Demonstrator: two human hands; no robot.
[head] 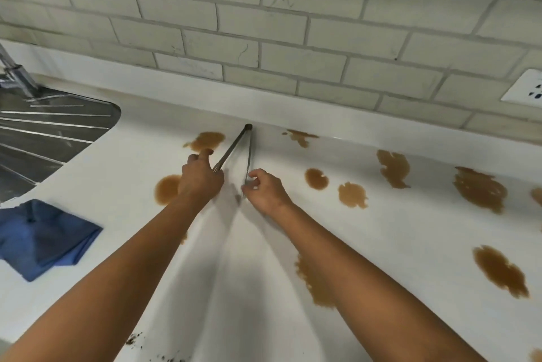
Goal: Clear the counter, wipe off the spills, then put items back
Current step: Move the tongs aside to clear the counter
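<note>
Steel tongs (pixel 234 153) spread between left hand (pixel 201 178) and right hand (pixel 265 190).

Back wall (pixel 293 24) was pale subway tile with grey grout. White outlet plate (pixel 526 87) sat on it at far right. Steel sink drainboard (pixel 44 133) at left – ribbed – with a chrome faucet base (pixel 17 77) behind it. Lighting was even and soft.

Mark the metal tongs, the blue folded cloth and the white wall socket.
metal tongs (pixel 233 148), head view, on the left arm's mid-length.
blue folded cloth (pixel 44 240), head view, middle of its top fold.
white wall socket (pixel 525 86), head view, faceplate centre.
</note>
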